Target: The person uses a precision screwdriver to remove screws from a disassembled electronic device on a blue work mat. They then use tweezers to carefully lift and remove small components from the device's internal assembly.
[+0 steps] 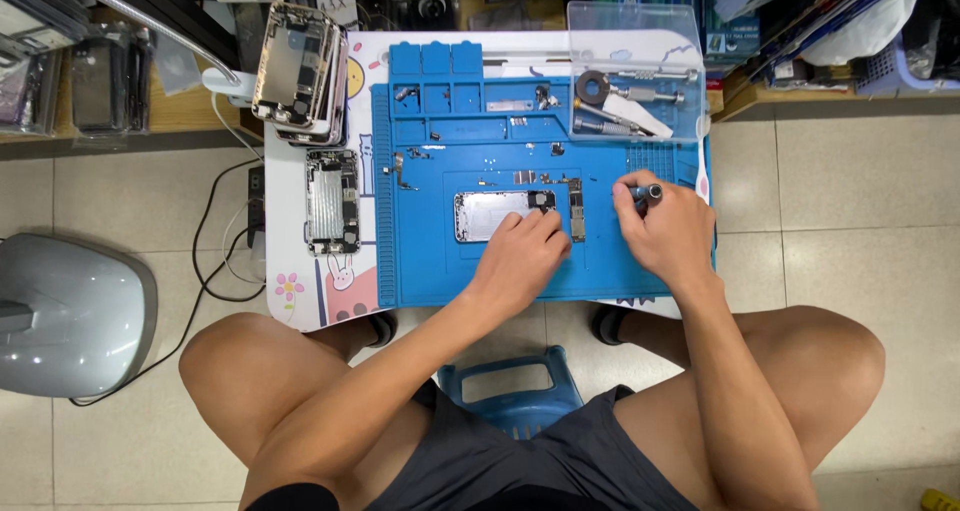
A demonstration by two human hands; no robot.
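Here, left hand (pixel 522 251) pins the phone shell (pixel 495 215) (fingers curled); right hand (pixel 665 229) grips a screwdriver (pixel 648 193).

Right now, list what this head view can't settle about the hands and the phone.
- Tool tip in right hand: hidden by the fingers.
- Phone shell right end: covered by left hand.
- Loose screws on blue mat: too small to tell apart.
- Person's feet: cut off under the table.

Blue mat (pixel 600 271), silver phone shell (pixel 490 216)
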